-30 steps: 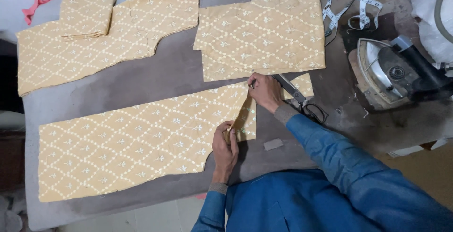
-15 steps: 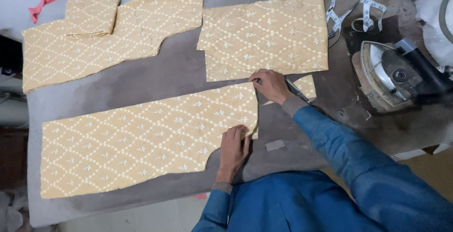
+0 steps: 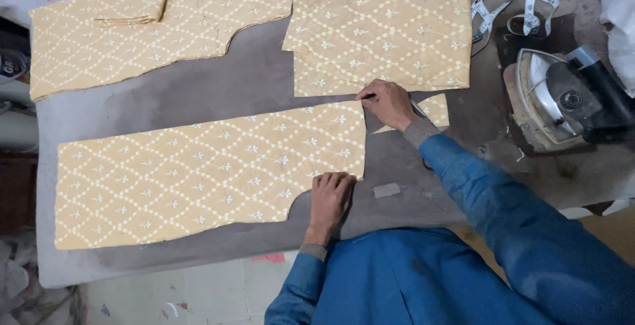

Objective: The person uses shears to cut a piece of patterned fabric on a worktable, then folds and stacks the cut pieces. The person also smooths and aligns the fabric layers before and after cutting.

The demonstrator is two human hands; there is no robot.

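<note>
A long tan fabric piece [image 3: 198, 176] with a white diamond pattern lies flat on the grey table [image 3: 258, 90]. My left hand [image 3: 331, 196] presses, fingers slightly curled, on its lower right edge by a curved cutout. My right hand [image 3: 387, 103] pinches the piece's upper right corner. Under my right wrist lies a pair of scissors [image 3: 419, 108], mostly hidden, on a small fabric scrap [image 3: 436, 110].
Two more cut pieces of the same cloth lie at the back: a rectangular one [image 3: 383, 31] and a larger one [image 3: 159, 27] with a folded bit on top. A white tape measure [image 3: 516, 7] and an electric iron [image 3: 562, 97] sit at the right. A grey chalk piece [image 3: 386, 190] lies near the front edge.
The right end of the long piece, folded up a second ago, now lies flat. My right hand stayed at the corner; my left hand slid slightly along the lower edge.
</note>
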